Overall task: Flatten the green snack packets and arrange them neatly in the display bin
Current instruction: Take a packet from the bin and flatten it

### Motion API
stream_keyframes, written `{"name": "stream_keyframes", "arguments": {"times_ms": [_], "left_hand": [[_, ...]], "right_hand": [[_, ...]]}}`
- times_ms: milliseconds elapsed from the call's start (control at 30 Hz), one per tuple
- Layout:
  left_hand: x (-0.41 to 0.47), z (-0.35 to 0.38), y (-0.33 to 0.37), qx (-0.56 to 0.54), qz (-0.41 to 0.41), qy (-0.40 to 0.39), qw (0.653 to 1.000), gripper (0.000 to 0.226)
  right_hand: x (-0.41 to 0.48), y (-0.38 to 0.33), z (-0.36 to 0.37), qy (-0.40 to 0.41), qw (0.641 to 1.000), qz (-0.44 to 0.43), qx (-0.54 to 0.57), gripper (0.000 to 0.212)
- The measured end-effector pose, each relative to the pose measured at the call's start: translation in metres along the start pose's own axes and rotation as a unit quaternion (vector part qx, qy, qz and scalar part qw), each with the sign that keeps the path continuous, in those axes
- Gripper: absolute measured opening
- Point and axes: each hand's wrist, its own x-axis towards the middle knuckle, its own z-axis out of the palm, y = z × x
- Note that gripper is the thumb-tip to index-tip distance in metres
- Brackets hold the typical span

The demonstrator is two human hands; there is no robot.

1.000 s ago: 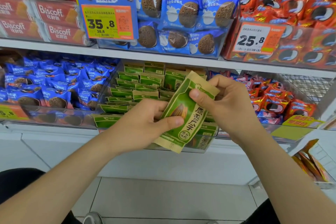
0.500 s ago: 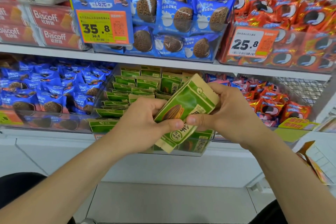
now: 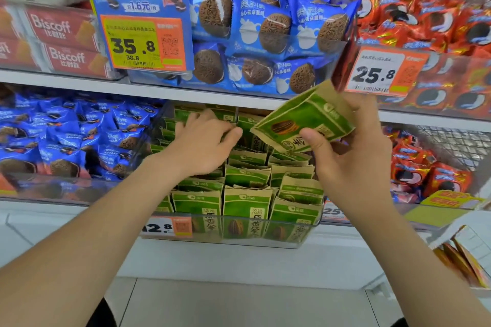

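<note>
your right hand (image 3: 353,159) pinches one green sunflower-seed packet (image 3: 305,119), tilted in the air above the back right of the clear display bin (image 3: 231,233). your left hand (image 3: 204,146) holds nothing, fingers loose over the standing packets (image 3: 247,204) in the bin. this looks like the placing step: next, part a gap with the left and slide the packet in upright.

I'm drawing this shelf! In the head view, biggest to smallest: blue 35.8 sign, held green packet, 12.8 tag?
1. blue 35.8 sign
2. held green packet, though nearer the camera
3. 12.8 tag
</note>
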Motion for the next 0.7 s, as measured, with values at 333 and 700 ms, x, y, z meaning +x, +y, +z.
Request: {"name": "stream_keyframes", "arguments": {"times_ms": [333,700], "left_hand": [[0.032,-0.002,-0.012,0.098,0.047,-0.074,0.991,0.061],[0.048,0.002,-0.022,0.107,-0.016,-0.177,0.978,0.118]], "right_hand": [[0.008,0.019,0.026,-0.034,0.998,-0.040,-0.033,0.039],[0.019,0.035,0.059,-0.159,0.976,-0.099,-0.110,0.018]]}}
